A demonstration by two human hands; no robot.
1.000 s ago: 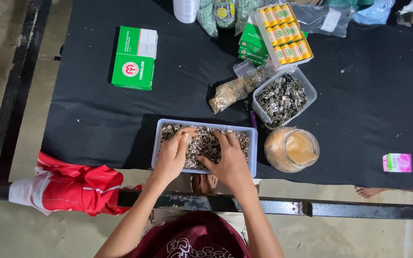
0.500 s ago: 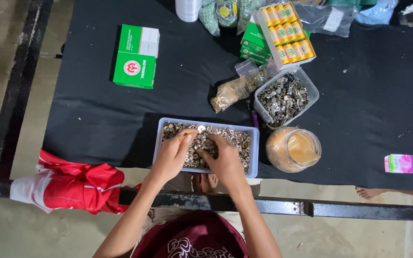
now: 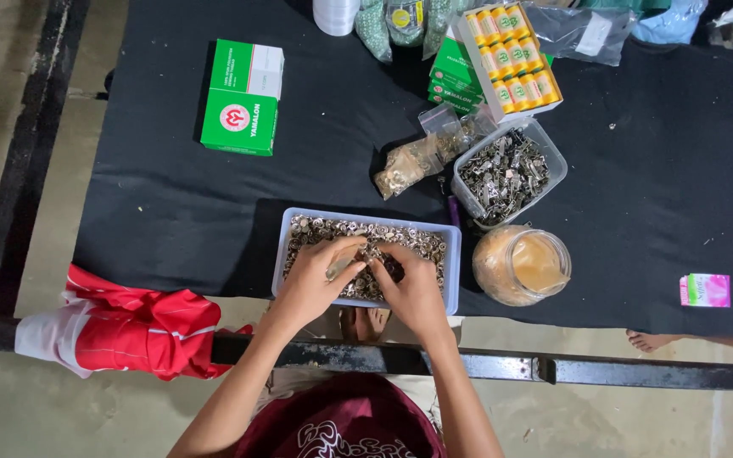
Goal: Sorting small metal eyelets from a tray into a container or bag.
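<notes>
A clear rectangular tub (image 3: 451,254) full of small silvery metal pieces (image 3: 417,242) sits at the near edge of a black-covered table (image 3: 171,212). Both hands reach into it. My left hand (image 3: 316,276) has its fingers curled over the pieces near the tub's middle, pinching something small. My right hand (image 3: 413,284) lies beside it, fingertips meeting the left hand's over the pile. What exactly each pinches is too small to tell.
A second tub of darker metal clips (image 3: 506,174), a round jar of tan material (image 3: 523,265), a small bag of parts (image 3: 409,161), green boxes (image 3: 243,97), a box of yellow spools (image 3: 511,55). Red cloth (image 3: 129,331) hangs off the table's left edge. A bare foot (image 3: 651,341) shows below the table at right.
Both hands have drawn closer together over the middle of the tub, the fingertips now meeting.
</notes>
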